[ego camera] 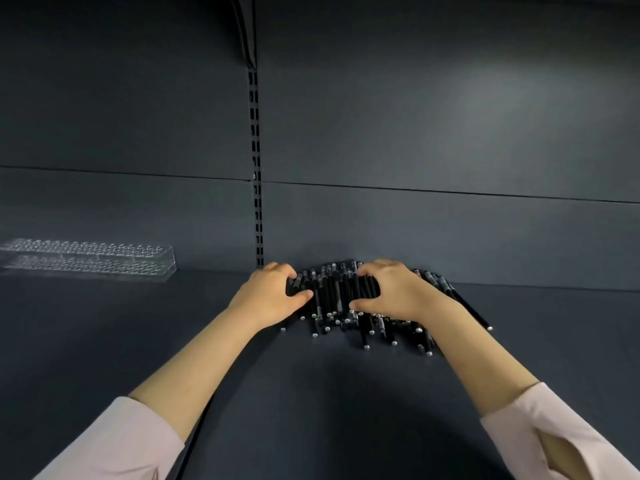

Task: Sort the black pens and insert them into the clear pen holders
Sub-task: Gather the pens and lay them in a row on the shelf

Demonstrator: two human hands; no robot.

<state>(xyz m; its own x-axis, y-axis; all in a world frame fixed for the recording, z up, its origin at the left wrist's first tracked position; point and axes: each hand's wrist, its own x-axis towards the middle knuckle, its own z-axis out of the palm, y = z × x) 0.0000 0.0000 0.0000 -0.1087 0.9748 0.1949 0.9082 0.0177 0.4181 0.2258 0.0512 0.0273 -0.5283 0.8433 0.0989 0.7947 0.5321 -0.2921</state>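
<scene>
Fingers [367, 270] on both hands curled and clamped on the black pens [341, 299]. Left hand [273, 294] grips the left edge of the pile, fingertips over the far side, thumb on the near side. Right hand [391, 292] does the same just right of centre, thumb tucked under against the barrels. Between the hands a bunch of pens lies roughly parallel, pointing away from the camera.

Pens sit in a loose heap on the dark shelf [311, 393], pushed up against the back panel [415, 133], just right of the slotted upright [256, 168]. Pale end caps stick out toward the near side; a few pens fan out to the right, behind the right wrist.

Clear pen holders [86, 258] stand at far left on the same shelf, against the back panel, well apart from the pile. Holes show in the top; no pens visible in them.

Pale pink sleeves [131, 441] pushed up both forearms.
</scene>
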